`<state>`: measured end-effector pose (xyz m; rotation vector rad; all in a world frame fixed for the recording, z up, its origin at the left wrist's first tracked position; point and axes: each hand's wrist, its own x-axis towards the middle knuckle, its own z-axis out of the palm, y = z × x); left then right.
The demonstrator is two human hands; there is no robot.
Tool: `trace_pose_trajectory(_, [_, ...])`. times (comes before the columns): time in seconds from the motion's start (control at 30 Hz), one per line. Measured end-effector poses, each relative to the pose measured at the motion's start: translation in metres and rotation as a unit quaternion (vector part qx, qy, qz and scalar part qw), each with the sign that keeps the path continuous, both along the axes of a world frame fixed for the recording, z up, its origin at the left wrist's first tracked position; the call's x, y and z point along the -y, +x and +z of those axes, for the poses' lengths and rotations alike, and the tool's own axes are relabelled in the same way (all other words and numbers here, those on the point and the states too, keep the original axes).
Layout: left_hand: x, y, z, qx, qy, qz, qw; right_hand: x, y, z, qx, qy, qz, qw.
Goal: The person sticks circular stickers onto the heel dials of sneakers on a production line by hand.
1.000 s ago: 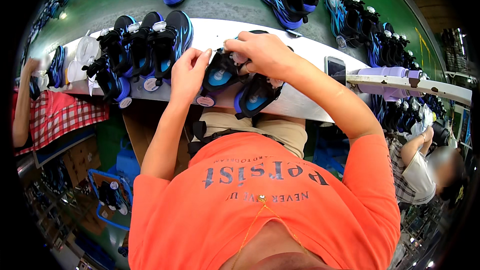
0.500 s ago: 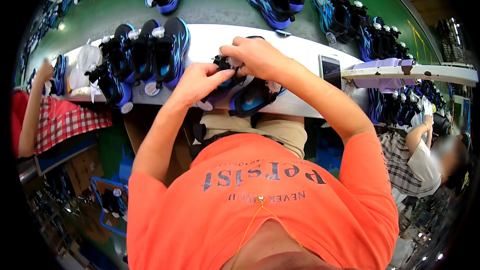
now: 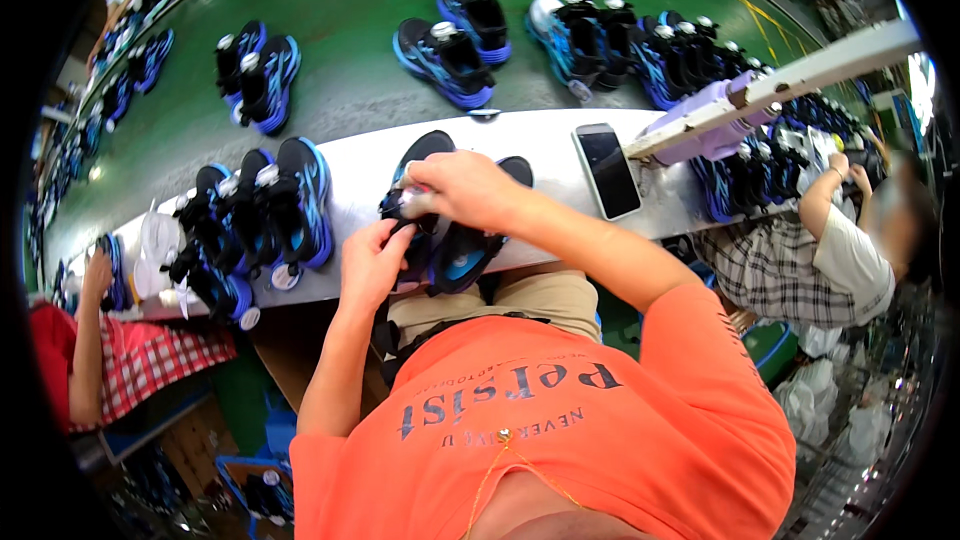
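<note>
Fiddling with a black shoe [image 3: 424, 147]

Under the right grip [image 3: 465, 188], just right of the left grip [image 3: 370, 258], on the desk [image 3: 548, 178]. Apparently adjusting near the opening, with both pinched nearly closed, on what too blurred to tell. Probably calling next for steadiness. Left of both, more shoes [image 3: 252, 205].

Black shoe [image 3: 425, 146] — partly hidden by right hand [image 3: 465, 190], co-worker's head [image 3: 910, 220] blurred, person in red [image 3: 125, 365] cut off
</note>
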<state>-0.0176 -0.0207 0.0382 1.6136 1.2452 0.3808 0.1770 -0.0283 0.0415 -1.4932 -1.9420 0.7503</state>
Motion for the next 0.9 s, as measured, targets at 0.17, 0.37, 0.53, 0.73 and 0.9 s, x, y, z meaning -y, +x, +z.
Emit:
trace_pose_trajectory(0.17, [0.004,0.006,0.015,-0.026,-0.007,-0.020,0.999,0.008,0.014,0.000,-0.075,-0.003,-0.002,0.997])
trace_pose_trajectory(0.37, [0.006,-0.007,0.047,-0.048,-0.114,-0.067,0.990,0.084,0.054,0.021,-0.154,-0.127,0.055,0.978])
trace_pose_trajectory(0.53, [-0.014,0.029,0.037,0.022,0.158,-0.184,0.970,0.099,0.048,0.012,-0.167,-0.027,0.019,0.985])
trace_pose_trajectory(0.73, [-0.010,0.035,0.031,0.006,0.247,-0.256,0.935,0.098,0.045,0.002,-0.019,-0.002,-0.061,0.998])
trace_pose_trajectory(0.9, [0.000,0.032,0.028,-0.014,0.207,-0.211,0.955,0.106,0.051,0.009,-0.028,-0.088,-0.095,0.991])
